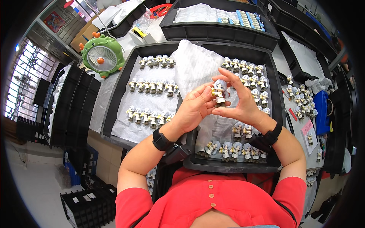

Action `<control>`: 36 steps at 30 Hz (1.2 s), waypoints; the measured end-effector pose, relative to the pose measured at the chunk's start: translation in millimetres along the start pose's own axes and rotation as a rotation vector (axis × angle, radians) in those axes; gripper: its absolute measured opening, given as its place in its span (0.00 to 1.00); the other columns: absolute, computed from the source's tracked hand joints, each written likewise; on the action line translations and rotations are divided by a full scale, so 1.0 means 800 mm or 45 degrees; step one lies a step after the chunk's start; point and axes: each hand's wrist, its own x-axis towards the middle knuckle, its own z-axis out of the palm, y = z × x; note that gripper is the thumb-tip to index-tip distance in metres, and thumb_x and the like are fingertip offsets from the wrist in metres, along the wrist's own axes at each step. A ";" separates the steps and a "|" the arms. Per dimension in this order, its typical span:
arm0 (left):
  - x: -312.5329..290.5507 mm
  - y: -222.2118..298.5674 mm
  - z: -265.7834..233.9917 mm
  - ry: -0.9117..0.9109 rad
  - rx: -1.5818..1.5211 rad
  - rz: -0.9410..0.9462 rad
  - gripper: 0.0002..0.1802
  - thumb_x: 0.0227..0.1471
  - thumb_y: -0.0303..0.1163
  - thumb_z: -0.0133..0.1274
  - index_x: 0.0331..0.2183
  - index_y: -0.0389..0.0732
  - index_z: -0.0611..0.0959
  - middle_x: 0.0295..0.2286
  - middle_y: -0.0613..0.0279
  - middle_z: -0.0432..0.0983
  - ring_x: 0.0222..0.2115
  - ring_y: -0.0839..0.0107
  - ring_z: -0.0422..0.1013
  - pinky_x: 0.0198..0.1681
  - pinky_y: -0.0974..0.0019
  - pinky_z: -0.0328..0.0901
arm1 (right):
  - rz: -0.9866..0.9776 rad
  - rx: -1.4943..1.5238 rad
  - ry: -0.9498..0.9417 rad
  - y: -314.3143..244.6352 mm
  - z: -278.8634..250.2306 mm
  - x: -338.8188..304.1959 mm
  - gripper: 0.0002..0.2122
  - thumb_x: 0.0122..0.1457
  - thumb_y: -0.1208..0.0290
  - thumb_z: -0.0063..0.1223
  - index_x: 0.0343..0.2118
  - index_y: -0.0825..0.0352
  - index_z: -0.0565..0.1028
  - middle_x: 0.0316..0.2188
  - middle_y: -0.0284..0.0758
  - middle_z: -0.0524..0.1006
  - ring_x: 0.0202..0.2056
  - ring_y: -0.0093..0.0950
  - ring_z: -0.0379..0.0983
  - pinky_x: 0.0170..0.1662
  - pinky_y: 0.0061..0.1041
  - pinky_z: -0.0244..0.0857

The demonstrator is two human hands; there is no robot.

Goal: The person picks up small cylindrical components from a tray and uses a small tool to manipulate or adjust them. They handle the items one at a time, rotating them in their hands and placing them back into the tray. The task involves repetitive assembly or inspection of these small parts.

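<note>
A small painted figurine [219, 93] with pale grey hair, a white outfit and a dark base is held upright between my hands, over the gap between two trays. My left hand [194, 107] grips its left side and lower part, thumb in front. My right hand [245, 102] curves round its other side, fingers by the head and thumb near the base. Behind the hands lies a crumpled white liner sheet [194, 64]. Rows of similar figurines fill the left black tray [108, 117] and the right black tray [275, 102], both lined with white sheets.
A green cartoon-shaped fan [102, 57] stands at the far left. Another black tray [216, 32] with figurines sits at the back. More loose figurines [302, 98] lie on the right table beside a blue container [321, 112] and a pink card [308, 133]. Stacked black trays [74, 102] rise at left.
</note>
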 end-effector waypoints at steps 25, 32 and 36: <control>-0.002 -0.009 0.014 0.151 0.156 0.011 0.28 0.56 0.45 0.48 0.52 0.38 0.64 0.42 0.58 0.70 0.40 0.71 0.71 0.40 0.69 0.68 | -0.154 -0.183 0.084 -0.002 0.011 0.001 0.40 0.35 0.67 0.71 0.56 0.61 0.62 0.46 0.36 0.68 0.45 0.34 0.65 0.42 0.28 0.67; -0.004 -0.007 0.010 0.113 0.260 -0.039 0.30 0.56 0.44 0.50 0.53 0.38 0.62 0.44 0.59 0.69 0.41 0.73 0.69 0.41 0.70 0.67 | -0.262 -0.273 0.071 0.000 0.016 0.001 0.39 0.35 0.67 0.70 0.55 0.61 0.63 0.47 0.37 0.67 0.46 0.35 0.64 0.41 0.27 0.69; -0.003 -0.006 0.012 0.086 0.172 -0.016 0.28 0.56 0.43 0.50 0.53 0.39 0.63 0.45 0.58 0.68 0.41 0.71 0.70 0.42 0.68 0.68 | -0.224 -0.208 0.051 -0.004 0.013 0.002 0.39 0.36 0.71 0.70 0.55 0.61 0.63 0.47 0.37 0.65 0.48 0.34 0.63 0.43 0.26 0.72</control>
